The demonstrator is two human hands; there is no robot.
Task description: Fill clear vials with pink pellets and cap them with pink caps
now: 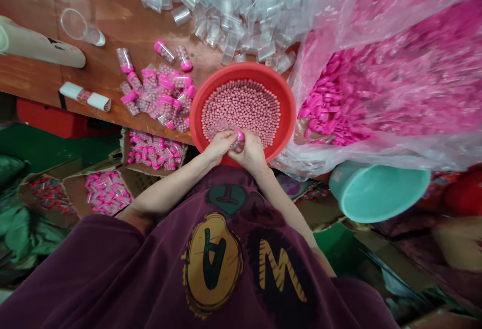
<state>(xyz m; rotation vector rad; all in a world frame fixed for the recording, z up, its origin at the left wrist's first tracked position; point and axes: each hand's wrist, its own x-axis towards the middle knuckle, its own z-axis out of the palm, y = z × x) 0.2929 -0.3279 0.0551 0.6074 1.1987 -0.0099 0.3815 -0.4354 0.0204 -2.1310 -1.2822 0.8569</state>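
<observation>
A red basin [289,105] full of small pink beads [241,103] stands at the table's front edge. Over its near rim, my left hand [220,147] and my right hand [249,152] meet with fingers closed around a small clear bottle with a pink cap [240,135]. Fingers cover most of this bottle, so its contents are hard to make out. To the left of the basin lies a heap of bead-filled bottles with pink caps [165,90]. Empty clear bottles [229,17] are piled behind the basin.
Loose pink caps [331,103] spill from a large clear plastic bag [414,68] at right. A teal basin [384,193] hangs below the table edge. Cardboard boxes of filled bottles [156,150] stand at lower left. A clear cup [81,26] and a pale tube [41,42] lie at upper left.
</observation>
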